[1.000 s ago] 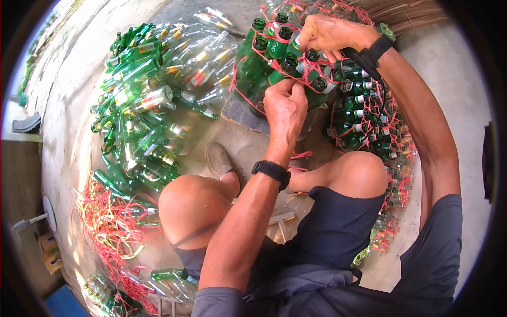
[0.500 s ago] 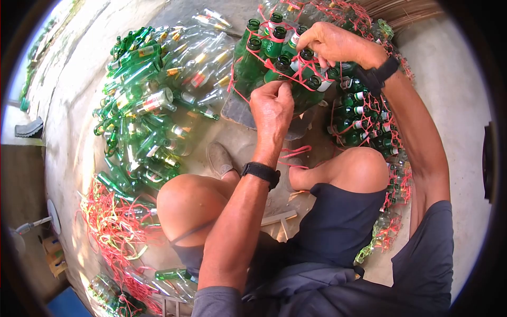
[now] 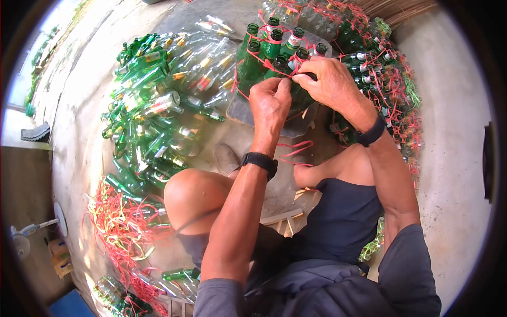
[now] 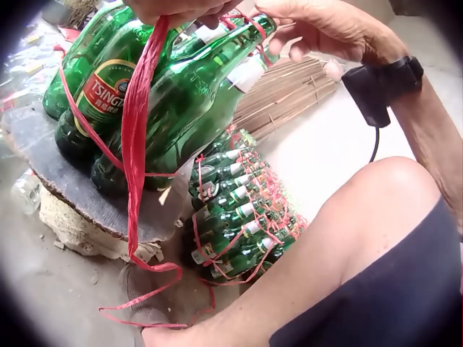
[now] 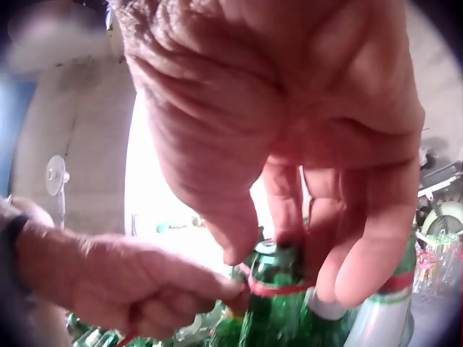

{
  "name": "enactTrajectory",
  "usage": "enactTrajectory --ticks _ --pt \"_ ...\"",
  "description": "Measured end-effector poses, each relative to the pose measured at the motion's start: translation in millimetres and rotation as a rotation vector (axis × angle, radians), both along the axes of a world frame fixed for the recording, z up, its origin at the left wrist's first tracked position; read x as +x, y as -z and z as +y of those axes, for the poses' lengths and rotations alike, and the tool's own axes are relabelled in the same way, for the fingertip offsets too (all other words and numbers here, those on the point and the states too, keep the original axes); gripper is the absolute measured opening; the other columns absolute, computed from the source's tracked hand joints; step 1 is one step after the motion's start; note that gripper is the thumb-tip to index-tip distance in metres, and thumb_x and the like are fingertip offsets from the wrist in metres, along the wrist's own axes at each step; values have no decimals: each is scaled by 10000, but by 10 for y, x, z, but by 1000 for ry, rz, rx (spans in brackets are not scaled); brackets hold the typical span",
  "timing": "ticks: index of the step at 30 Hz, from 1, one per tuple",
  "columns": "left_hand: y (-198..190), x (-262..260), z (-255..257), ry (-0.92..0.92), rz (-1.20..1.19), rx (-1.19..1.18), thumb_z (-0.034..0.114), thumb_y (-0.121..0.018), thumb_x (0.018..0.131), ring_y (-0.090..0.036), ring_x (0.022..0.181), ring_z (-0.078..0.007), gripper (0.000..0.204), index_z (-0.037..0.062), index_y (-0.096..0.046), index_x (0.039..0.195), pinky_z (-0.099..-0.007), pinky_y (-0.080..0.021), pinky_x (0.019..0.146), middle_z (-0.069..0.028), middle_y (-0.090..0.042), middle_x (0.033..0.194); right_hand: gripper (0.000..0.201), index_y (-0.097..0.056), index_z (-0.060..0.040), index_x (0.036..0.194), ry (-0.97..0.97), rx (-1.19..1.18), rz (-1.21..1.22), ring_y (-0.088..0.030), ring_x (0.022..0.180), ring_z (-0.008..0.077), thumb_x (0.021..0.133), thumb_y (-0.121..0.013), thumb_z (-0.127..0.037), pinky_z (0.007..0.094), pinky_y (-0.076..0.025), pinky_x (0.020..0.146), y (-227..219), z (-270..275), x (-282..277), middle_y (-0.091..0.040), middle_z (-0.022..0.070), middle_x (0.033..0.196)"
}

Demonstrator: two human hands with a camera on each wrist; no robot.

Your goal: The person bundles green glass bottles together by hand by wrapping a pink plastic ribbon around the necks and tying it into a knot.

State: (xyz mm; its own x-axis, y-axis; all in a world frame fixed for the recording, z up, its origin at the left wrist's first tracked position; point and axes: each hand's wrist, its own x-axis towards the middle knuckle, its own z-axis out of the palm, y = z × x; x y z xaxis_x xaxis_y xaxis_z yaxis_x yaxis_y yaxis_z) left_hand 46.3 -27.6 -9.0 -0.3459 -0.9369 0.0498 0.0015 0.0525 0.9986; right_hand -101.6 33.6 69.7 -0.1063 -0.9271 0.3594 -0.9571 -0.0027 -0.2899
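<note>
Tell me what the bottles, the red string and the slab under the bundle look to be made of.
Bottles: green glass by the look, glossy and see-through, with sharp highlights and paper labels.
Red string: probably plastic raffia, a flat, shiny ribbon that splits into strands and curls loosely.
Slab: dull grey, rough-edged, maybe stone or fibre board; hard to tell.
Both hands, left hand and right hand, pinch the string at the bottle necks.

Both arms reach forward from a crouch, knees bent up and apart beneath them. The left hand [image 3: 270, 100] is closed with its fingertips pinched together, its wrist straight and banded in black. The right hand [image 3: 328, 82] meets it from the right, its fingers curled down and its thumb pressed to them, the forearm slanting back to a bent elbow.
</note>
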Motion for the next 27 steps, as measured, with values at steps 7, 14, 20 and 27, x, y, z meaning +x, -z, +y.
enactTrajectory --ticks 7,14,20,27 --pt "-25 57 -70 10 -28 -45 169 -698 921 -665 637 -171 249 -61 -777 972 -375 -534 653 -190 -721 706 200 -762 -29 873 23 -45 -6 -702 852 427 892 -738 -227 509 -565 778 76 1 37 -712 206 858" --pt "35 106 -107 20 -29 -70 155 -711 922 -658 626 -159 227 -57 -777 970 -367 -532 647 -181 -716 699 162 -741 -23 865 27 -91 30 -694 826 419 875 -753 -184 505 -553 738 144 -13 29 -697 189 839" --pt "-61 179 -99 20 -78 -167 159 -719 933 -652 603 -184 220 -49 -774 977 -375 -524 634 -187 -704 693 150 -754 -50 849 74 -96 48 -711 837 415 862 -710 -192 521 -570 768 161 -25 50 -709 199 832" --pt "-168 236 -156 46 -196 -251 154 -724 934 -634 585 -197 190 -24 -781 966 -378 -511 622 -186 -680 681 161 -719 -37 858 75 -143 69 -690 814 403 871 -744 -195 501 -552 728 242 -46 31 -681 162 821"
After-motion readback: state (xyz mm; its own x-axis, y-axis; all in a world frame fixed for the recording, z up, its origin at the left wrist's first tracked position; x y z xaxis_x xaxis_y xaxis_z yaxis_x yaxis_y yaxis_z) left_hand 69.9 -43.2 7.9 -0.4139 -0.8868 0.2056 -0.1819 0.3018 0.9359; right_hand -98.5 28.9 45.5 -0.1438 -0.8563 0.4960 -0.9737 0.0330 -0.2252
